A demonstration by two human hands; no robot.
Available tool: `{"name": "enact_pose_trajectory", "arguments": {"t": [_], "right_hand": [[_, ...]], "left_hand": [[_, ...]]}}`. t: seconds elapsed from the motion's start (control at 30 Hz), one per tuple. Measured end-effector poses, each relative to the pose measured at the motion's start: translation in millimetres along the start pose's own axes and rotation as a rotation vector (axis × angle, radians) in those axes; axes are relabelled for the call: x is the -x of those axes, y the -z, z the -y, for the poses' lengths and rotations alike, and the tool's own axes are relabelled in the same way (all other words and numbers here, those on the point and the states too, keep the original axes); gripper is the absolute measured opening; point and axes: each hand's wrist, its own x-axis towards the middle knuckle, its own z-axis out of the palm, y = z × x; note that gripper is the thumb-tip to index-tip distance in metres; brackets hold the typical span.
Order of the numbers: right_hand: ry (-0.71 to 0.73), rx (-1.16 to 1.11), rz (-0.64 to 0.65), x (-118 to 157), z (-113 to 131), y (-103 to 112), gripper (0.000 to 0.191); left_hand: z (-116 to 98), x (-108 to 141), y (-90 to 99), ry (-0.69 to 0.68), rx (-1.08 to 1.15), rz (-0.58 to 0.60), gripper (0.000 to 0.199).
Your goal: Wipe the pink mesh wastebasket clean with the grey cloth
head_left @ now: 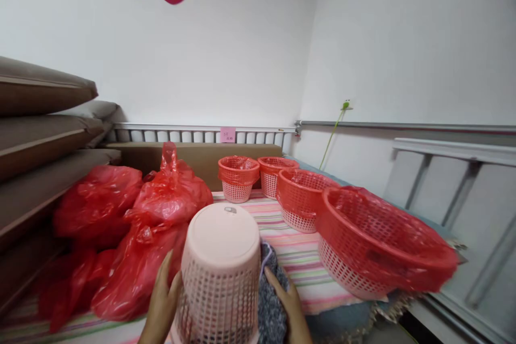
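Observation:
A pale pink perforated basket point(220, 279) stands upside down at the front, its solid base point(224, 234) facing up. My left hand point(163, 293) is at its left side, thumb and fingers apart, touching or very near the wall. On the right side, my right hand point(287, 295) lies against dark grey fuzzy cloth point(272, 290) with a light purple edge; whether it grips the cloth is unclear. Knotted red plastic bags point(169, 193) with pinkish contents sit left of the basket. The basket's rim is cut off by the lower frame edge.
Several baskets lined with red plastic, the nearest one large point(358, 242), curve along the right on a striped sheet point(300, 269). Stacked brown cushions point(44, 129) rise at the left. A white railing point(256, 135) with a pink note point(228, 135) runs along the back.

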Motion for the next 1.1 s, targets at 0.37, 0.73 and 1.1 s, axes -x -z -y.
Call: {"name": "enact_pose_trajectory", "arguments": {"t": [0.37,0.73,1.1], "right_hand": [[0.285,0.312,-0.175,1.4,75.0,7.5,0.058],[0.906,1.168,0.653,-9.2,113.2,-199.3,0.019],[0.534,1.068,0.307,-87.5,132.4,-131.9,0.012]], "left_hand": [[-33.5,40.6,-11.8,-1.167,-0.825,0.107,0.051],[-16.8,30.7,-17.9,-1.366,-0.759,-0.084,0.036],[-24.1,21.0,-21.4,-1.251,-0.767,-0.002,0.048]]}}
